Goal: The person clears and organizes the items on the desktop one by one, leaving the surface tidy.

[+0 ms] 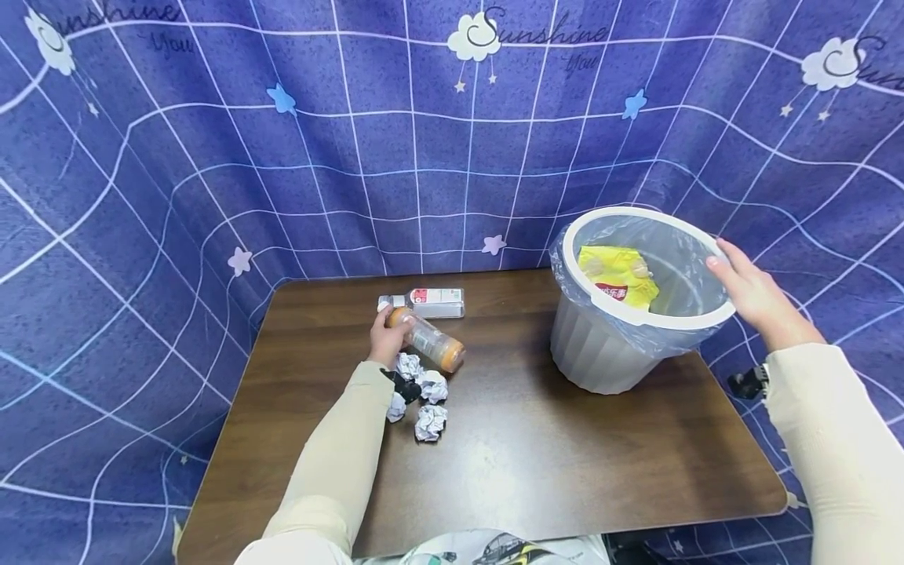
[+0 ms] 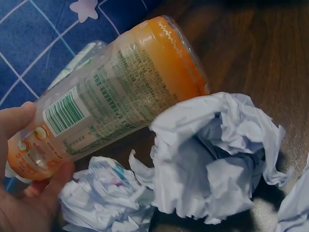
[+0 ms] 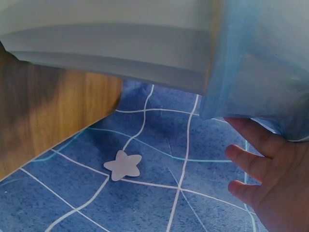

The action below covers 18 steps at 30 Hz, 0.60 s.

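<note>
My left hand (image 1: 387, 341) grips a plastic bottle (image 1: 434, 344) with orange ends by one end. In the left wrist view, a green barcode and printed text show on the bottle's clear side, and it slants above crumpled paper balls (image 2: 207, 159). Behind it, a clear bottle (image 1: 441, 303) with a red and white label lies on its side. My right hand (image 1: 759, 302) holds the white rim of a trash bin (image 1: 600, 353), digits over the edge and other fingers outside below it. The bin has a clear liner (image 3: 236, 63) and contains a yellow snack bag (image 1: 617, 275).
Several paper balls (image 1: 431, 422) lie on the brown wooden table (image 1: 537, 463) beside my left forearm. The bin stands near the table's right edge. A blue curtain (image 1: 438, 141) with white grid lines, clouds and stars surrounds the back and sides.
</note>
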Each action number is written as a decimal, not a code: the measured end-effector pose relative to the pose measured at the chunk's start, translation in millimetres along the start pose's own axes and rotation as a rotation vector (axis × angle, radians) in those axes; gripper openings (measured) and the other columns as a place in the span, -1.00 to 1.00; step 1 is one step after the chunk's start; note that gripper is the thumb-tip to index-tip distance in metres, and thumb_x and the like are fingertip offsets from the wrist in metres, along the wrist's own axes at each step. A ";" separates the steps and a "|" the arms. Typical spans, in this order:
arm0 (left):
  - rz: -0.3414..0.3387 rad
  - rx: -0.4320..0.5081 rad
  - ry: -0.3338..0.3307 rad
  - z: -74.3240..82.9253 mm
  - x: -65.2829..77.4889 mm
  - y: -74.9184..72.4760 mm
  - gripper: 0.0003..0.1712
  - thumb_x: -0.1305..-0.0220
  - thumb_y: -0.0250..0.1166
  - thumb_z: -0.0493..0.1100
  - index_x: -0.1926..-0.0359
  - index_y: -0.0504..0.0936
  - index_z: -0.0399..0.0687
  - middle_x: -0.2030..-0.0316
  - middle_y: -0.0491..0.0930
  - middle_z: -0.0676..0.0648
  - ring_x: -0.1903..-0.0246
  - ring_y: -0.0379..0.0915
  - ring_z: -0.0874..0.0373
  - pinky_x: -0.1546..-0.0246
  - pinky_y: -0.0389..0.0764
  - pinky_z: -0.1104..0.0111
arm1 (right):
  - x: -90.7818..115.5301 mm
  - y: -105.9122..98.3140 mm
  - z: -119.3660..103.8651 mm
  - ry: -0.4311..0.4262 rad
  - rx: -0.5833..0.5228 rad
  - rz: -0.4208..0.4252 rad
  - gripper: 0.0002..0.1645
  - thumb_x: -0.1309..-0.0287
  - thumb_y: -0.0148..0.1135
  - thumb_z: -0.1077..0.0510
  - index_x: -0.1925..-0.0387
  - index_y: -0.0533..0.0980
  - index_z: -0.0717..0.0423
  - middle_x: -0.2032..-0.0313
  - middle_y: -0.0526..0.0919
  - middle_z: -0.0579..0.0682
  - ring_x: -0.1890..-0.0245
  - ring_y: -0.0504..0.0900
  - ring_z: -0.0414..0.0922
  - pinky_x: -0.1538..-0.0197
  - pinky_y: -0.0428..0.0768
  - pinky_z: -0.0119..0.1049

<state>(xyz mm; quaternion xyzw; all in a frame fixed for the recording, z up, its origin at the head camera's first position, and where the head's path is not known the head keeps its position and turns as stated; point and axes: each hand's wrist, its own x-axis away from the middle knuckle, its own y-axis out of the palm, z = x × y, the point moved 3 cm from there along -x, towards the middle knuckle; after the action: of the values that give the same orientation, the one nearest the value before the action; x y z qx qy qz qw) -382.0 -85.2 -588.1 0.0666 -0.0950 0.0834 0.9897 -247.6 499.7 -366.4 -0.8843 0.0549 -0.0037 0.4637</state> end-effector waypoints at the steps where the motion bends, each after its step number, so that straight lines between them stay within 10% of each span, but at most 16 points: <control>1: -0.004 0.002 0.006 3.1 0.0 1.0 -0.17 -0.30 0.33 -0.39 -0.53 0.21 -0.10 -0.37 0.26 -0.30 0.15 0.40 0.04 0.09 0.66 0.09 | 0.2 -0.1 0.5 0.002 0.000 0.001 -0.15 -0.55 -0.39 -0.26 -0.61 -0.24 0.07 -0.46 -0.09 0.52 -0.33 -0.04 0.67 -0.30 -0.01 0.55; 18: -0.027 0.029 0.073 47.1 -3.6 19.1 -0.18 -0.24 0.39 -0.35 -0.47 0.34 0.11 -0.08 0.43 -0.28 0.46 0.50 0.17 0.43 0.66 0.37 | 1.6 -0.4 -1.1 -0.002 0.009 0.006 -0.15 -0.55 -0.39 -0.26 -0.60 -0.24 0.09 -0.46 -0.09 0.53 -0.32 -0.04 0.68 -0.30 -0.01 0.55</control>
<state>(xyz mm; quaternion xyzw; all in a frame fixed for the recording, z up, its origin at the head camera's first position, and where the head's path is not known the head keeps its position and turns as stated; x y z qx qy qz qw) -397.2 -74.0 -540.8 0.0793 -0.0566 0.0737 0.9925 -246.0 498.8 -365.4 -0.8820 0.0569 -0.0019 0.4678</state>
